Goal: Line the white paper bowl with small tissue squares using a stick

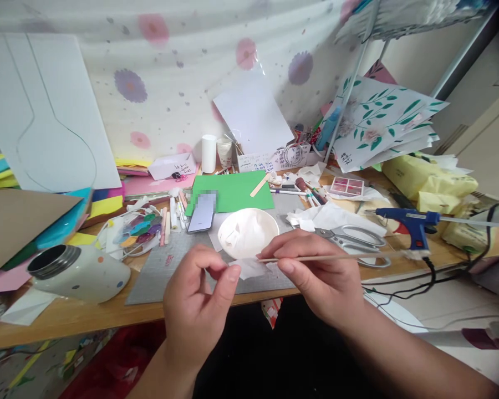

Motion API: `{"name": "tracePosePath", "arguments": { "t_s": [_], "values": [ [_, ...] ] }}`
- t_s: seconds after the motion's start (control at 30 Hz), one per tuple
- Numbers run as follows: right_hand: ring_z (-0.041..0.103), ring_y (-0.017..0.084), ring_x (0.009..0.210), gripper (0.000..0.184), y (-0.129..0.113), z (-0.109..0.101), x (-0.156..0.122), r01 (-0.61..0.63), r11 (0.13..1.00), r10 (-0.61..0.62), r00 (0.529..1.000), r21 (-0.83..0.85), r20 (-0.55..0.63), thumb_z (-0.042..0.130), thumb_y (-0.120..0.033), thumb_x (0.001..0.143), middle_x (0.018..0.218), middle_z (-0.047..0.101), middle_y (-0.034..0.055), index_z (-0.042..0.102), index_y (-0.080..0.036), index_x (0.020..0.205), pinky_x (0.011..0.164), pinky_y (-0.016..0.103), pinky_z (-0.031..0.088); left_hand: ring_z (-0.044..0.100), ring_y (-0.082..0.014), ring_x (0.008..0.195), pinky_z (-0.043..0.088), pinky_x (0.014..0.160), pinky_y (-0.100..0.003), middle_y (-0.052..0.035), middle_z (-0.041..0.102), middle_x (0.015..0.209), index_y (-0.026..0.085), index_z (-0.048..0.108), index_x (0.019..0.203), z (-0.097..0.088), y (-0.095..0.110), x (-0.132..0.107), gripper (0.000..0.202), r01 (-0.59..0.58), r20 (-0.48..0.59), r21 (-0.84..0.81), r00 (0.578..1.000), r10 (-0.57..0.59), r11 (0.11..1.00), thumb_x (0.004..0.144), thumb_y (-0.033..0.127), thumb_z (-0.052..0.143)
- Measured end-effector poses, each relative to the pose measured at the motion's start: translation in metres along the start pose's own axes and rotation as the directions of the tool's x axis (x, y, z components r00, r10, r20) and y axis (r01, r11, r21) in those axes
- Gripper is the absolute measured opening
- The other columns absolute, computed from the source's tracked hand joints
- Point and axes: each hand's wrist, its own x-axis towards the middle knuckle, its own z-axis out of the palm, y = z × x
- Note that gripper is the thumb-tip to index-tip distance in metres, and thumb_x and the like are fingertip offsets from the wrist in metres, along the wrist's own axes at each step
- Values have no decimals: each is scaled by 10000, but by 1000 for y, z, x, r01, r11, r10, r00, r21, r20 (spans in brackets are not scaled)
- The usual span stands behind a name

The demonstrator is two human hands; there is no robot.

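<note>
Closest to me, my left hand (pixel 199 299) has its grip closed in a pinch, thumb and forefinger on a small white paper scrap (pixel 249 267). My right hand (pixel 316 277) is just beside it, its grip closed around a thin wooden stick (pixel 336 257). The stick's long axis runs nearly level, left to right. Its short end pokes out past my fingertips and meets the scrap, so the scrap lies directly left of the right grip. The long end trails off to the right. The stick is pale, bare and very slender; the scrap looks thin, soft and crumpled. Both are held over the front edge of the desk (pixel 87 313), above a grey cutting mat (pixel 166 271).

Just behind them sits a white bowl (pixel 248 231), with scissors (pixel 353 238) to its right and a blue glue gun (pixel 407 221) beyond those. Farther back lie a phone (pixel 201 213) and a green sheet (pixel 237 191).
</note>
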Motion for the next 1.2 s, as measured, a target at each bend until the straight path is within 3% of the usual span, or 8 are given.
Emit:
{"name": "tracePosePath", "arguments": {
  "t_s": [0.13,0.33,0.6,0.77,0.87,0.97,1.1,1.2],
  "values": [
    [747,196,883,152,-3,3,0,91,993,-88,995,-78,49,676,-41,884,896,782,110,743,-157,958,790,305,599,554,-97,622,446,589,-200,51,599,682,216,604,785,1,7,0,125,32,173,35,984,-38,999,899,180,641],
    [750,209,871,168,-9,7,-6,114,987,-105,992,-117,75,683,-51,881,903,792,109,750,-177,970,767,330,614,566,-132,630,468,605,-239,16,609,666,194,636,777,2,12,-3,172,152,166,15,974,-153,988,930,263,595],
    [747,211,853,158,5,0,-6,-43,999,37,985,-30,-171,696,-124,898,866,790,29,777,-259,912,777,369,619,536,-134,576,431,543,-234,17,596,614,199,634,704,-3,-1,-6,221,254,127,-53,961,-246,966,909,276,607],
    [739,178,864,144,24,-9,-3,-108,994,108,966,11,-234,703,-151,915,897,787,7,782,-271,896,773,324,610,504,-138,535,379,483,-247,15,571,583,201,651,700,-3,-19,-2,220,286,109,-49,954,-279,957,891,306,621],
    [743,171,854,120,34,-15,0,-145,989,129,955,-39,-266,703,-169,915,886,785,4,770,-266,897,760,310,610,510,-140,548,378,491,-249,16,581,596,206,664,717,-6,-30,2,195,278,94,1,956,-277,961,890,285,619],
    [749,189,825,94,42,-20,6,-182,962,135,965,-205,-225,694,-195,913,855,788,30,758,-237,859,747,328,606,534,-146,590,407,541,-254,19,591,619,208,670,725,-8,-37,11,179,246,70,88,965,-253,965,886,263,615],
    [756,244,905,99,48,-25,14,-118,922,92,992,-369,-87,677,-201,902,873,793,67,720,-228,817,822,411,607,543,-142,617,442,602,-261,19,615,679,210,672,721,-4,-37,28,136,110,153,264,976,-154,958,847,232,627],
    [747,264,968,88,48,-33,15,-119,902,66,988,-416,-139,677,-212,898,918,790,74,702,-239,818,861,450,594,541,-146,617,442,595,-266,11,643,706,223,692,717,-2,-36,36,131,32,177,384,978,-107,923,825,226,617]
  ]
}}
